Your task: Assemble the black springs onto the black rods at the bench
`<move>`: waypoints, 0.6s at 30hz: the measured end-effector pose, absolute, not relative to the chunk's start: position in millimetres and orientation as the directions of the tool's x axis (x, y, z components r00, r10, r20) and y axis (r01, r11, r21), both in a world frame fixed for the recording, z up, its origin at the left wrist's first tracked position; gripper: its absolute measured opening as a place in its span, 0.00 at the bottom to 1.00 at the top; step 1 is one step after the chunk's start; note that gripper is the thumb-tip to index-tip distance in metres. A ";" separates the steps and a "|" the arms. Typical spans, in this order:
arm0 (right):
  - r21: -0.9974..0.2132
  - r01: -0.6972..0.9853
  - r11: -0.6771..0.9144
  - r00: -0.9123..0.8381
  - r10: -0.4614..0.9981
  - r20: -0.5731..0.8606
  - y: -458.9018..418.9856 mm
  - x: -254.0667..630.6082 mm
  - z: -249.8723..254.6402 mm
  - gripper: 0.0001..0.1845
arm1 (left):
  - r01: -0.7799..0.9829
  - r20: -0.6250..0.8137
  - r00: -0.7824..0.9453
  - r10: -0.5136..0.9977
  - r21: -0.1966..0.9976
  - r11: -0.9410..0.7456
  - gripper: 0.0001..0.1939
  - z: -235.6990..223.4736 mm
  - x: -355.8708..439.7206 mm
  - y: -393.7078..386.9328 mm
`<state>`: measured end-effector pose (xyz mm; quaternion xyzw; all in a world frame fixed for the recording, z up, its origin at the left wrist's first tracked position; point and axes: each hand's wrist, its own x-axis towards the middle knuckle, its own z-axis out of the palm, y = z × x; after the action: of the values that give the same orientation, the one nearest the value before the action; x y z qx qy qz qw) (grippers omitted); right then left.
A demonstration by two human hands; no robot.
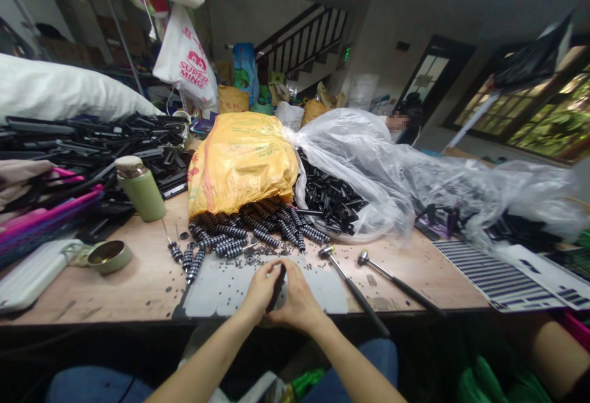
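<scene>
Between both hands is a slim black part (277, 289), held on edge near the front of the table; its exact kind I cannot make out. My left hand (262, 286) closes on it from the left, fingers bent at its upper end. My right hand (297, 295) wraps it from the right, with the thumb low along it. Beneath them lies a whitish mat (216, 289) strewn with tiny dark bits. Just beyond, black-and-silver ribbed rods (230, 240) spill from a yellow bag (246, 163).
Two hammers (350, 286) (401, 283) lie at the right, handles toward me. A clear plastic bag (382, 188) holds black parts (327, 197). Leftward stand a green thermos (141, 191), its cup (109, 257) and a white case (34, 274). Striped sheets (493, 274) lie far right. A person (408, 123) is behind.
</scene>
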<state>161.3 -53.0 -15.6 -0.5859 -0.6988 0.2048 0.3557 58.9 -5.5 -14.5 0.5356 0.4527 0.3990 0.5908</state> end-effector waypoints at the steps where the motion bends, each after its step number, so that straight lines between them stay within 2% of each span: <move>1: -0.681 0.702 0.209 -0.043 0.967 0.252 -52.9 160.9 -22.5 0.53 | 0.127 0.049 0.266 0.963 0.988 -0.086 0.16 -24.3 59.6 -8.2; 2: -0.659 0.728 0.192 -0.037 0.970 0.242 -53.4 161.6 -28.4 0.52 | 0.239 0.190 0.285 0.939 0.935 -0.262 0.19 -33.9 60.1 -10.8; 4: -0.597 0.782 0.177 -0.062 0.976 0.208 -56.6 169.3 -35.9 0.48 | 0.400 0.359 0.374 0.855 0.769 -0.498 0.23 -51.2 59.8 -14.4; 5: -0.550 0.820 0.159 -0.062 0.980 0.191 -59.5 177.6 -37.3 0.45 | 0.441 0.401 0.439 0.804 0.683 -0.582 0.24 -57.9 58.6 -14.9; 7: -0.409 0.912 0.023 0.052 0.984 0.173 -66.9 203.3 -36.8 0.39 | 0.465 0.450 0.573 0.685 0.511 -0.724 0.22 -65.9 53.7 -12.9; 8: -0.315 0.941 -0.124 0.190 0.964 0.187 -71.0 219.5 -35.4 0.33 | 0.461 0.465 0.628 0.624 0.423 -0.780 0.21 -67.1 50.1 -10.9; 10: -0.102 0.896 -0.433 0.445 0.867 0.226 -79.3 252.6 -32.1 0.18 | 0.459 0.482 0.701 0.526 0.260 -0.849 0.18 -65.1 42.2 -5.7; 12: 0.038 0.841 -0.540 0.517 0.820 0.245 -87.7 277.3 -28.9 0.12 | 0.489 0.491 0.718 0.493 0.148 -0.860 0.16 -60.1 35.6 -0.4; 13: 0.056 0.837 -0.544 0.519 0.822 0.234 -91.8 283.8 -27.4 0.12 | 0.505 0.496 0.718 0.489 0.114 -0.856 0.15 -57.4 33.5 1.8; 15: -0.038 0.859 -0.510 0.508 0.841 0.189 -99.6 283.5 -24.6 0.13 | 0.526 0.503 0.712 0.490 0.079 -0.847 0.14 -53.1 31.5 4.6; 18: -0.375 0.848 -0.375 0.454 0.879 0.148 -112.1 257.5 -21.0 0.18 | 0.535 0.484 0.723 0.494 0.061 -0.843 0.16 -49.2 31.4 3.6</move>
<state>257.5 -112.1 -21.0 -0.8282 -0.5212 0.0380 0.2025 31.4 3.6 -49.2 0.9271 0.2774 0.2485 -0.0415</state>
